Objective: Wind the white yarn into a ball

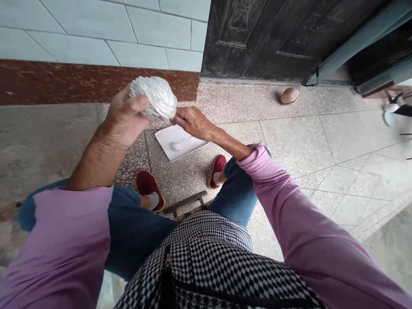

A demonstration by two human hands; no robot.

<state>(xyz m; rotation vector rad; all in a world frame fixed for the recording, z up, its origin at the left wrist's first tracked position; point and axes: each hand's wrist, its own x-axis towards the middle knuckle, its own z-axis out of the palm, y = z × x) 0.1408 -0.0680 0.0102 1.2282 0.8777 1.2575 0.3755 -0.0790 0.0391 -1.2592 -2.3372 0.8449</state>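
Well, my left hand (127, 118) is wrapped round the ball of string (156, 96), thumb across the front and fingers behind, holding it up in front of me. My right hand (193, 122) sits just beside it, fingertips drawn narrow and touching the ball's near side. Whether they nip a loose strand there I cannot tell; the thread is too fine to see.

I judge the ball to be light and soft. It is wound, not solid, so it should give under a squeeze and spring back. The white strands look glossy, so I would expect the outer turns to be slippery and apt to slide off if gripped only at the edge. The best hold, to my mind, is the one my left hand has: a broad cup round the middle, pressing lightly enough not to flatten it. Nothing about it looks breakable, but a dropped ball would probably roll and come unwound.

Below my hands, on the floor, lies a white sheet (167, 143) with a much smaller ball (175, 146) and some faint loops of thread on it. Nearer to me than the sheet are my red shoes (148, 184). Well beyond my right hand, by the dark door (257, 38), rests an oval thing (290, 95).
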